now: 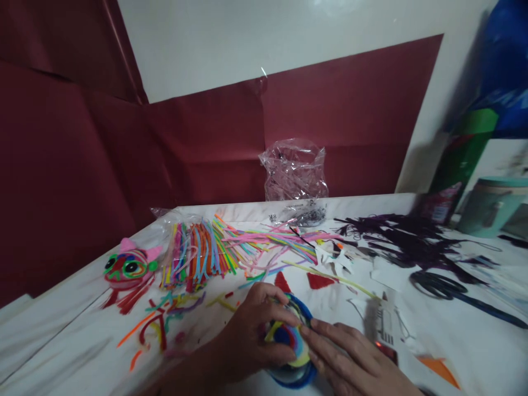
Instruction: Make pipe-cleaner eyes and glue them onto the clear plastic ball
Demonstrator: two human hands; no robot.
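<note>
My left hand [264,327] curls around a round craft piece [303,355] with a yellow edge, light-blue and pink bands and a dark-blue centre. Beneath it shows a disc with a fuzzy blue rim [292,383], partly covered by both hands. The fingers of my right hand [350,352] press together against the right side of the piece; its thumb is not clearly visible. Just beyond my hands lie two red triangles [319,281]. A hot glue gun [385,324] with a red light is right of my right hand.
At left sits a decorated pipe-cleaner face [127,269], near scattered cut pieces [159,330]. Pipe cleaners [202,253] are bundled behind. Further back stands a clear plastic bag [295,176]. Dark purple strands [404,236], black-handled scissors [437,286] and a teal mug [489,206] occupy the right.
</note>
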